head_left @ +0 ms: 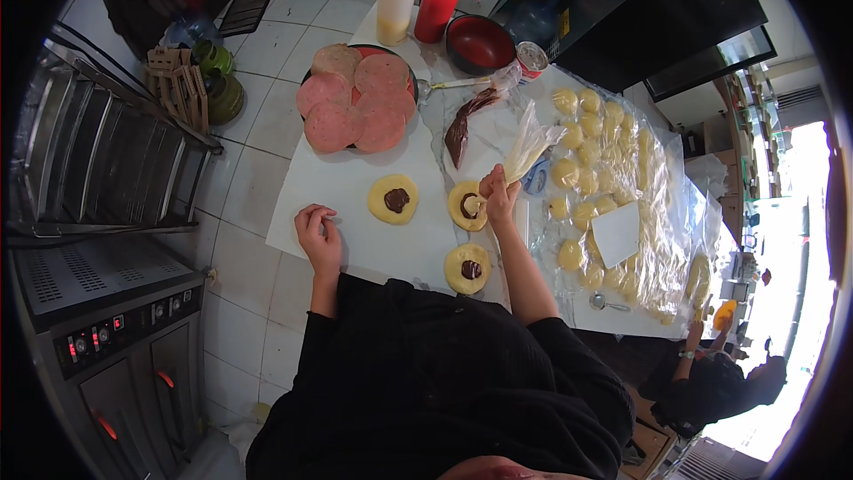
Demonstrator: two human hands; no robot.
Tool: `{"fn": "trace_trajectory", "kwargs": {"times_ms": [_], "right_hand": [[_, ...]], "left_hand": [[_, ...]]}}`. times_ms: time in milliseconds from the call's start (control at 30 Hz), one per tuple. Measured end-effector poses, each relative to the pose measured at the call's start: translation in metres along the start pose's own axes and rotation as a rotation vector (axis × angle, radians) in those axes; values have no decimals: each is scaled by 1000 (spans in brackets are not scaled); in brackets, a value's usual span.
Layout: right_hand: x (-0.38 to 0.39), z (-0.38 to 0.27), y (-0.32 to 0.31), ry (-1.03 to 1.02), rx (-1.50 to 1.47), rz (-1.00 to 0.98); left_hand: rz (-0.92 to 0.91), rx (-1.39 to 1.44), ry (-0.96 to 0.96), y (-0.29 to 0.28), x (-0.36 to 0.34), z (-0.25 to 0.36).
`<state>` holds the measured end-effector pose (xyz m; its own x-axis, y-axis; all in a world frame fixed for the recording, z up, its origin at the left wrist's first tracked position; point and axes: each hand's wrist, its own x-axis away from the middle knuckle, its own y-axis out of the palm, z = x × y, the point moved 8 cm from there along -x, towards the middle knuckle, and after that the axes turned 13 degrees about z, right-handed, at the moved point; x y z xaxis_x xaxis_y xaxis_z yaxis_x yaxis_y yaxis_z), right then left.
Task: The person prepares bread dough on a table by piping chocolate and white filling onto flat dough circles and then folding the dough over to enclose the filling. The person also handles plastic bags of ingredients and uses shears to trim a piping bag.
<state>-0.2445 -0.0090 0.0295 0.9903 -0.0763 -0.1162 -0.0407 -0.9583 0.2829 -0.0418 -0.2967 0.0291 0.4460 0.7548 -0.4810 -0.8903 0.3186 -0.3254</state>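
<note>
My right hand [500, 196] is closed around a clear piping bag [528, 144] with pale cream inside. Just below that fist lies a flattened dough round [459, 220], with pale cream on its chocolate centre. A second dough round [467, 280] sits nearer to me, its dark chocolate filling streaked. To the left is another dough round [394, 216] with a dark brown dollop in its middle. My left hand [318, 231] rests at the table's left edge, fingers loosely bent and holding nothing. A piping bag of chocolate [458, 137] lies beyond the rounds.
Pink meat slices [360, 102] cover a dark plate at the far left. Behind are a cream squeeze bottle [397, 2], a red squeeze bottle [441, 2] and a red-black bowl [481, 44]. Plastic-covered dough balls [613, 182] fill the right side. Another person [711, 382] works at right.
</note>
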Motion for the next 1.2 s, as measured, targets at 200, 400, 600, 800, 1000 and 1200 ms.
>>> {"fn": "trace_trajectory", "kwargs": {"times_ms": [200, 400, 600, 800, 1000, 1200], "right_hand": [[-9, -5, -8, 153, -168, -56], [-2, -54, 4, 276, -264, -231], [25, -118, -11, 207, -82, -222], [54, -99, -31, 261, -381, -248], [78, -108, -20, 238, -341, -365], [100, -134, 6, 264, 228, -492]], "left_hand": [[1, -12, 19, 0, 0, 2], [-6, 1, -13, 0, 0, 0], [-12, -42, 24, 0, 0, 3], [-23, 3, 27, 2, 1, 4], [-341, 447, -100, 47, -18, 117], [-1197, 980, -546, 129, 30, 263]]}}
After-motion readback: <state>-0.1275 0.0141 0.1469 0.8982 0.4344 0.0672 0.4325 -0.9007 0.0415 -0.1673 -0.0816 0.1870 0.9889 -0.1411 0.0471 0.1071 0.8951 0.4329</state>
